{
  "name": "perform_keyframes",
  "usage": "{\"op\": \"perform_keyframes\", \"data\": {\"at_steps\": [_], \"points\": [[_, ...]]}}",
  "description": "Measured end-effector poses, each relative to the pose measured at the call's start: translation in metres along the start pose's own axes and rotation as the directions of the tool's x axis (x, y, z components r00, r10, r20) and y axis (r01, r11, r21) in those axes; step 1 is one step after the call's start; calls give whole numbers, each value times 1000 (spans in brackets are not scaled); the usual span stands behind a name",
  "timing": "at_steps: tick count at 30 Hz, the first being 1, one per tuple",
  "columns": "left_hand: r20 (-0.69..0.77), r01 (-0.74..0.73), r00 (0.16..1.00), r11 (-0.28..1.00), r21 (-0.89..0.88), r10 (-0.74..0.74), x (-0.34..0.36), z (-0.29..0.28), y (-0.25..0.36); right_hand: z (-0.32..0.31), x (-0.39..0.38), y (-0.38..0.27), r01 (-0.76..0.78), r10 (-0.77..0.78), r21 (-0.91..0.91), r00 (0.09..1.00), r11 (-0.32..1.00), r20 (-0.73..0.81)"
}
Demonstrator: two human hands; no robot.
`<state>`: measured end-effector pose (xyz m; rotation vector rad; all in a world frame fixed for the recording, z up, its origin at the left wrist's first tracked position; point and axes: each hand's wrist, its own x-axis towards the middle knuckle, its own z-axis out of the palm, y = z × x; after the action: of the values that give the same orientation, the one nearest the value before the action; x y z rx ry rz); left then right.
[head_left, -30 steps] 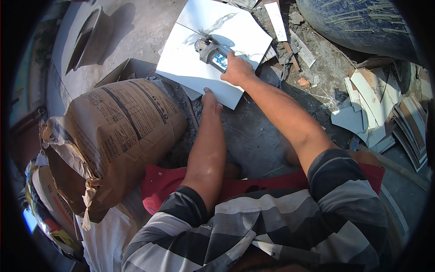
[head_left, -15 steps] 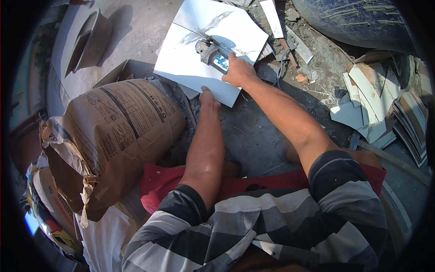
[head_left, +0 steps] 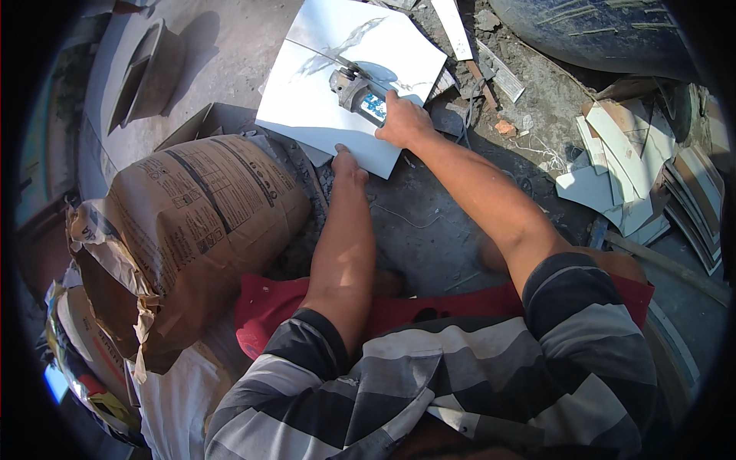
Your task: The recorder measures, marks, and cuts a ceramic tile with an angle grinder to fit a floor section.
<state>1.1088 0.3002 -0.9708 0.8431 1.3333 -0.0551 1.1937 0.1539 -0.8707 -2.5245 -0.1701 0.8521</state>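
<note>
A large white marble-patterned tile [head_left: 307, 100] lies on the ground in front of me, grey veins across its face. My right hand [head_left: 405, 121] is closed around the body of an angle grinder [head_left: 353, 90], which rests over the middle of the tile. From the far left edge of the tile, a thin dark line runs to the grinder's head. The disc is seen nearly edge-on, so whether it turns cannot be made out. My left hand [head_left: 347, 164] grips the tile's near edge, thumb on top and the other fingers mostly hidden.
A torn brown paper sack [head_left: 222, 192] stands close at my left. Beyond it sits a basin [head_left: 157, 69]. Broken tile pieces [head_left: 625, 165] are heaped at the right, below a large dark rounded container [head_left: 590, 34]. A cable [head_left: 469, 115] lies right of the tile.
The grinder has shifted very slightly right and nearer along the tile. Both hands keep their holds. The whole view has slid a little.
</note>
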Motion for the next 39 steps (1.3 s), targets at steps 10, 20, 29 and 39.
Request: {"op": "perform_keyframes", "data": {"at_steps": [10,20,29,39], "points": [[8,1,1000,999,40,-2,3,1,-1,1,-7,12,13,-12,38,999,999,-31],[-14,-9,1000,998,64,10,6,2,-4,1,-17,24,12,-11,34,999,999,-31],[-20,-27,999,996,87,29,6,1,-2,1,-26,31,22,-21,45,999,999,-32],[-34,8,999,984,177,-2,-16,7,4,1,-39,41,-6,6,20,1000,1000,-9]]}}
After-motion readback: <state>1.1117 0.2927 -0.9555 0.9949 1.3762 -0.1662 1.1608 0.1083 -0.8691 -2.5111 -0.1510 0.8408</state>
